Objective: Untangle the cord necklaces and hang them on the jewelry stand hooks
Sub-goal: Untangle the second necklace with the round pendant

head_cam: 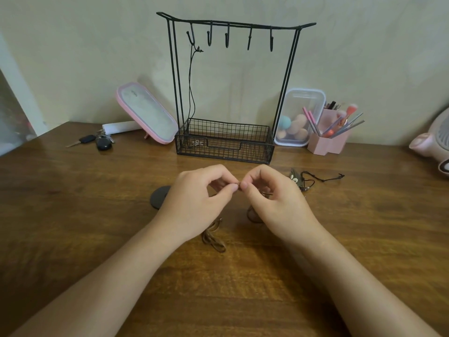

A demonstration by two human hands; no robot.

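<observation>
brown cord necklace (213,235) is pinched tight by left hand (194,203) and right hand (277,203); jewelry stand (176,93) at twelve o'clock.

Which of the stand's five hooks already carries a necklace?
The leftmost hook: a black cord necklace hangs from it down toward the wire basket. The other four are bare.

Your table (73,215) is brown wood, smooth with a soft sheen. The far stand (233,23) is thin black metal wire, matt. The near brown cord (213,235) looks like matt suede. The black cord (192,93) on the stand is fine and dull. Far left, the mirror (155,138) has a glossy pink plastic frame. Far right stand a clear plastic box (303,96) and a matt pink plastic holder (320,144).
</observation>
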